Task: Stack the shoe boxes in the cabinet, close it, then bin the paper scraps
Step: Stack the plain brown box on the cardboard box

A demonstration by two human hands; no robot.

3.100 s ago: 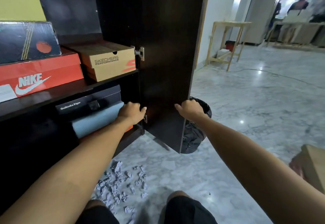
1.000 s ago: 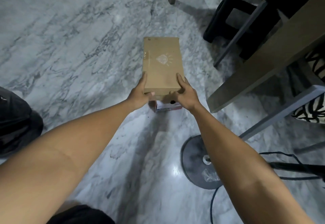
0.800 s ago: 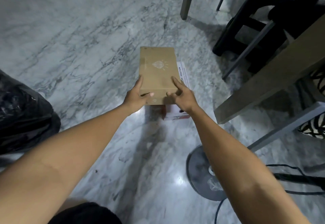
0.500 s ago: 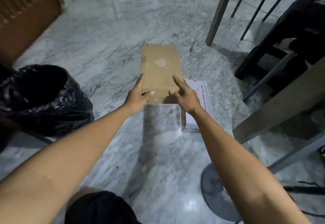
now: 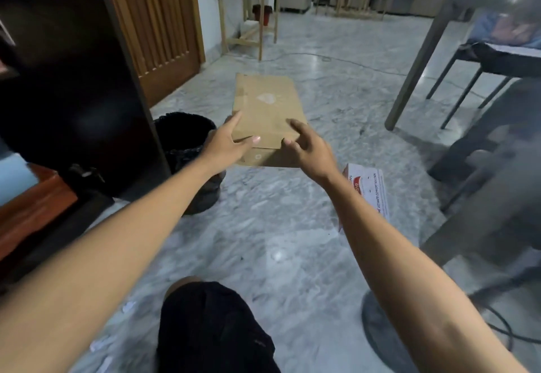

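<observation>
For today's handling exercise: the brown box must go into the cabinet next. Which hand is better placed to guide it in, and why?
Probably the left hand: it grips the brown box on the side facing the dark cabinet. The right hand holds the far side, beside the table leg.

Shoe box (image 5: 268, 109) up between left hand (image 5: 225, 145) and right hand (image 5: 307, 150), above floor (image 5: 278, 226). Bin (image 5: 187, 150) left of box, tucked against open cabinet door (image 5: 73, 79). Second box (image 5: 369, 191) on floor, right of right forearm. Table leg (image 5: 421, 59) further right, behind. Paper scraps (image 5: 101, 343) near left, by knee (image 5: 210, 323).
</observation>
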